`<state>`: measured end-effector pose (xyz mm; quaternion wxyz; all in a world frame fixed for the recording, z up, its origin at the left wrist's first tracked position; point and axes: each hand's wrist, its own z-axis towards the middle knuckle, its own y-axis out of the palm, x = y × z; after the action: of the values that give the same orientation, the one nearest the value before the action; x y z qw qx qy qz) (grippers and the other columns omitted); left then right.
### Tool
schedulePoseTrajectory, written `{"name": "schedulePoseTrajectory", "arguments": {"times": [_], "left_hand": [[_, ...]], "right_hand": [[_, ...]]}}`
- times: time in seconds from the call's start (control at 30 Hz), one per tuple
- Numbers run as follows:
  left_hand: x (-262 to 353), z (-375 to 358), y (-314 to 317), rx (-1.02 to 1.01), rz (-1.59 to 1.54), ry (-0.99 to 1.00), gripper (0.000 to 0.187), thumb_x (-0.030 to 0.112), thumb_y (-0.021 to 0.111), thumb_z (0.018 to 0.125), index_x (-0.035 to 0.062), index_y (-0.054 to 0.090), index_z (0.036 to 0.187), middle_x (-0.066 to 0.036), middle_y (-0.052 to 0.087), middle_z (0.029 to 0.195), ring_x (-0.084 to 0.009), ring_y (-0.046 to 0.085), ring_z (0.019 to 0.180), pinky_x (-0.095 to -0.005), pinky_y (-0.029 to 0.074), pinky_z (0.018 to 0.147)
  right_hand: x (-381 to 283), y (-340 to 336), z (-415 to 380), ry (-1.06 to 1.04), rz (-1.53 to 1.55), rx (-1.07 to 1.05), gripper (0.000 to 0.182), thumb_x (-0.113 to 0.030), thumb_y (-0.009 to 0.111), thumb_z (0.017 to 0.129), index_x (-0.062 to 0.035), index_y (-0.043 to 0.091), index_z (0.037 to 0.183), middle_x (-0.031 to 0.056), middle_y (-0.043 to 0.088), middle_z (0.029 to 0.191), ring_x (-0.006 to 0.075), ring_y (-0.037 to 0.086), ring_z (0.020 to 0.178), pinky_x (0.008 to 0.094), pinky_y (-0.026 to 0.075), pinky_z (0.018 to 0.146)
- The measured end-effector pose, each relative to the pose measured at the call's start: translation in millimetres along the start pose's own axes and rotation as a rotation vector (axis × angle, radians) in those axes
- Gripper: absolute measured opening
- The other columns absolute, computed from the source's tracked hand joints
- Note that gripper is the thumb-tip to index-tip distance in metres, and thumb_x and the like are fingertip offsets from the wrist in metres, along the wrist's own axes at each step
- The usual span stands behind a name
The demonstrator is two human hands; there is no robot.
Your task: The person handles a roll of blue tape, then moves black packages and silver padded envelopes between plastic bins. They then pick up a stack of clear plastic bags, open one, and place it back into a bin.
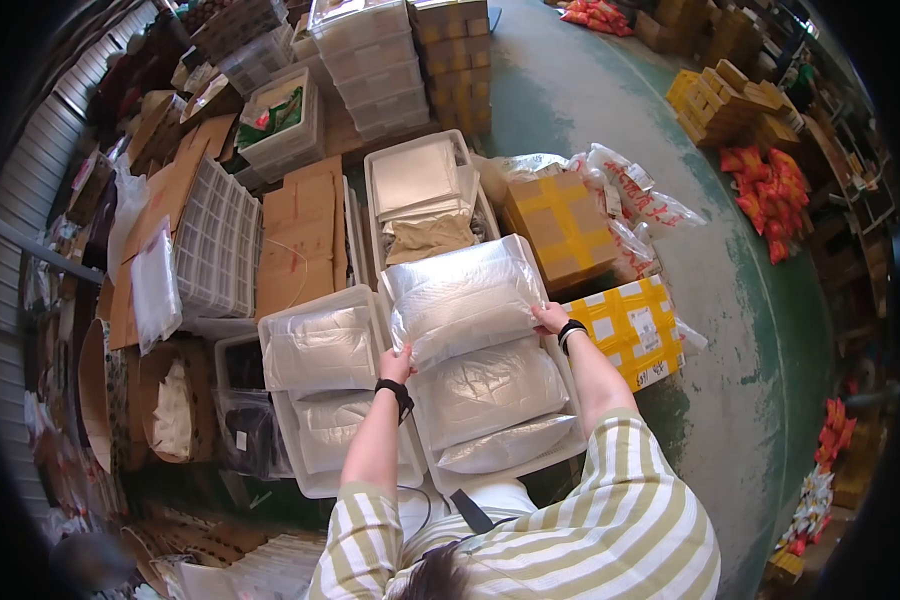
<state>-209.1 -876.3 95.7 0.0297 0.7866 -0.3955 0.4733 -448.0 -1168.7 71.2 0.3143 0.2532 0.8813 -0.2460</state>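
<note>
A large clear plastic bag with pale, padded-looking contents [470, 300] lies across the upper part of a white plastic crate [577, 440]. My left hand [398, 362] is closed on its lower left corner, and my right hand [550, 318] pinches its right edge. Beneath it, in the same crate, sit two similar filled bags [490, 395]. What the bags contain cannot be made out through the plastic. Another white crate [315, 485] with more filled bags [320, 345] stands just left of my left forearm.
Right of the crate are a yellow-taped carton [565, 225] and a yellow-and-white taped box [630, 330]. Ahead stands a crate of flat silvery packs [415, 180]. White lattice crates [218, 245] and brown cardboard [300, 225] are at left. Red bags [765, 195] lie farther right on the green floor.
</note>
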Motion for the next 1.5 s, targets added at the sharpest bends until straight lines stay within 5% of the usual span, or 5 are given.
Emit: {"name": "schedulePoseTrajectory", "arguments": {"times": [0.73,0.97,1.2,1.4,1.5], "left_hand": [[-129,-203,-39,-0.147,0.229,-0.112,0.031,0.029,0.055,0.087,0.0008,0.062,0.076,-0.005,0.058,0.057,-0.0126,0.056,0.047,-0.0288,0.045,0.047],[-172,-212,-61,-0.677,0.498,-0.23,0.017,0.017,0.061,0.078,0.0004,0.064,0.08,-0.006,0.062,0.065,-0.0126,0.058,0.054,-0.0297,0.048,0.053],[-158,-152,-36,-0.329,-0.493,-0.414,0.028,0.021,0.051,0.082,-0.0014,0.061,0.097,-0.007,0.064,0.087,-0.0173,0.06,0.076,-0.0302,0.048,0.066],[-139,-133,20,-0.101,-0.424,-0.33,0.062,0.048,0.037,0.09,-0.0056,0.051,0.117,-0.014,0.056,0.116,-0.0237,0.052,0.104,-0.0321,0.035,0.093],[-177,-110,27,-0.077,-0.251,-0.335,0.073,0.056,0.033,0.088,-0.0079,0.049,0.118,-0.022,0.054,0.117,-0.0295,0.049,0.112,-0.0336,0.034,0.094]], "right_hand": [[136,24,-247,-0.081,-0.125,-0.09,0.03,-0.024,0.05,0.089,0.0046,0.056,0.088,0.0088,0.061,0.074,0.0148,0.06,0.064,0.0285,0.049,0.058],[202,14,-265,-0.166,-0.502,-0.281,0.025,-0.02,0.053,0.085,0.002,0.059,0.095,0.0102,0.063,0.074,0.0126,0.061,0.075,0.0285,0.049,0.065],[199,7,-174,0.195,0.213,-0.034,0.05,-0.041,0.042,0.09,0.0003,0.053,0.117,0.0156,0.06,0.108,0.0252,0.059,0.093,0.0312,0.045,0.082],[186,60,-125,0.187,0.132,0.148,0.08,-0.06,0.031,0.088,0.01,0.04,0.125,0.0189,0.049,0.123,0.0278,0.046,0.114,0.0335,0.032,0.097],[200,54,-120,0.26,0.471,-0.078,0.077,-0.063,0.025,0.087,-0.0054,0.028,0.138,0.009,0.033,0.139,0.0256,0.03,0.127,0.0338,0.023,0.104]]}}
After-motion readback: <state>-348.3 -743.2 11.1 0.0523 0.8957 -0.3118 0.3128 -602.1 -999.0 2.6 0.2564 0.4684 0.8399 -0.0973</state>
